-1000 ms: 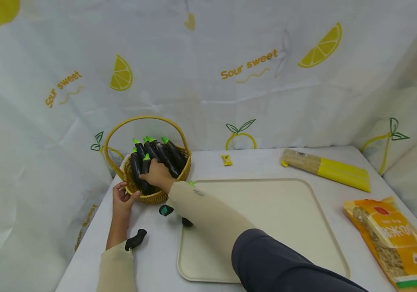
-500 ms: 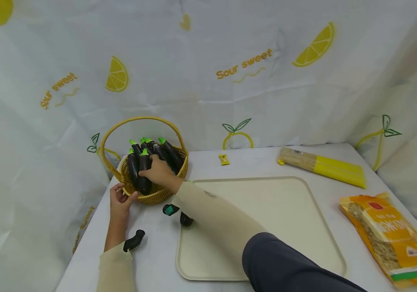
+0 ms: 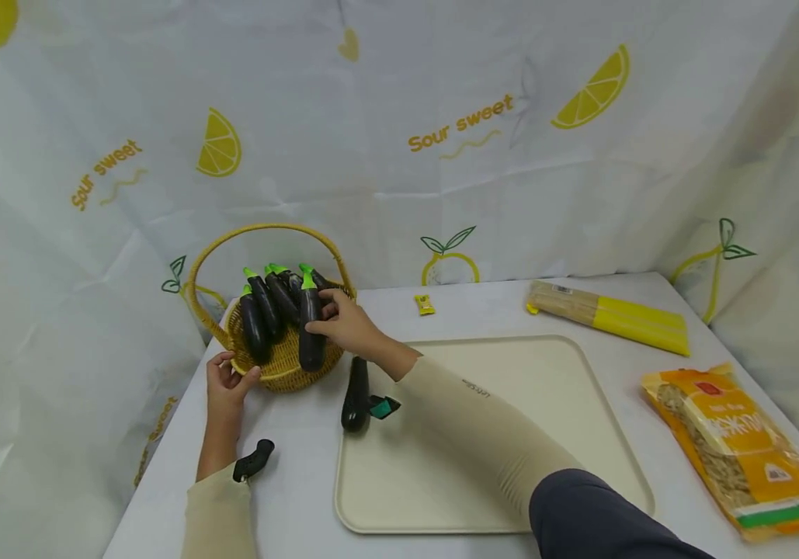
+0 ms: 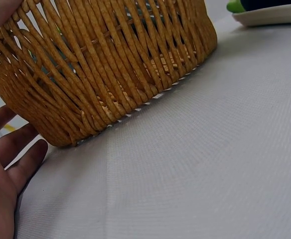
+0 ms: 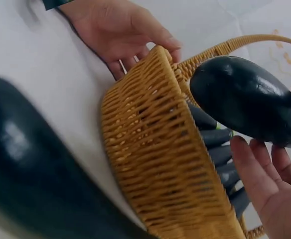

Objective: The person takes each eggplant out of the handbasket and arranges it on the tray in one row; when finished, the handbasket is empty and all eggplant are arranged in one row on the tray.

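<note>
My right hand (image 3: 353, 324) grips a dark eggplant (image 3: 311, 332) with a green stem, raised at the front right of the wicker basket (image 3: 289, 379). In the right wrist view this eggplant (image 5: 245, 99) hangs over the rim, between thumb and fingers. Several more eggplants (image 3: 255, 328) lie in the basket, stems toward the back. With the thumb at the rim and the fingers against the outside, my left hand (image 3: 227, 396) holds the basket's front left side. Another eggplant (image 3: 355, 400) lies on the left edge of the beige tray (image 3: 511, 365).
A small yellow packet (image 3: 424, 304) lies behind the tray. Toward the back right is a long yellow-ended noodle pack (image 3: 609, 317), and an orange bag (image 3: 741, 450) lies at the right. The basket's tall handle (image 3: 266, 227) arches over the eggplants.
My right hand has lifted one eggplant from among the others and moved it right, toward the basket's rim. The eggplant on the tray has come into fuller view. My left hand stays at the basket.
</note>
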Demonstrator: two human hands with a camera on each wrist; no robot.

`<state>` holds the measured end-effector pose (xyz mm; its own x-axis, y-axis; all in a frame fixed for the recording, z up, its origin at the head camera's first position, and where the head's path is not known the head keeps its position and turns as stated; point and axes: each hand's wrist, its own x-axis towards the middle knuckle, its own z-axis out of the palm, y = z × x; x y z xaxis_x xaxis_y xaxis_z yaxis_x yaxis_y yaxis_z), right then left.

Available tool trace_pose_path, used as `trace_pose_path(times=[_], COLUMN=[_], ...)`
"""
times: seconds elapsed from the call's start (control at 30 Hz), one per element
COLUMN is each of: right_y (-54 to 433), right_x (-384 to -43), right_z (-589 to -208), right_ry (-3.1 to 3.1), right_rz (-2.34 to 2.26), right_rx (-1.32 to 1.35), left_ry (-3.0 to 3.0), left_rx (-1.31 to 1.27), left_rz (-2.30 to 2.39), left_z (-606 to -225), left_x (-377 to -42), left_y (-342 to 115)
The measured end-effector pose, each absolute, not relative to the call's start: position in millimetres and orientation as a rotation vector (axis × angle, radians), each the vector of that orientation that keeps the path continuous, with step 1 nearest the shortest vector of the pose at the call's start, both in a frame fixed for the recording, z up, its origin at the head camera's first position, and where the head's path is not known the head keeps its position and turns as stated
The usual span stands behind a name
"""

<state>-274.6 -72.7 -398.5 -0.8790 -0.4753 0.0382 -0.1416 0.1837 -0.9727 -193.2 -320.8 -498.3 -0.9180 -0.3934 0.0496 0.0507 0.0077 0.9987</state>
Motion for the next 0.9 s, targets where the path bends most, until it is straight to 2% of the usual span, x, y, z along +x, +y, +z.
trace_pose_path(times=[0.57,0.9], right_y=[10.8,31.3], right_x=[-240.0,-225.7], right_z=[-439.6,-477.7], right_ry=[2.057,2.134], right_rz=[-1.872,-1.807], right_rx=[-0.560,-0.448], left_ry=[-1.998,-1.974], left_rx=[0.394,0.367], left_rz=[-1.972,-1.991], left_z=[-493.2,-498.2], left_x=[-195.4,-192.1], left_y=[-322.2,-319.0])
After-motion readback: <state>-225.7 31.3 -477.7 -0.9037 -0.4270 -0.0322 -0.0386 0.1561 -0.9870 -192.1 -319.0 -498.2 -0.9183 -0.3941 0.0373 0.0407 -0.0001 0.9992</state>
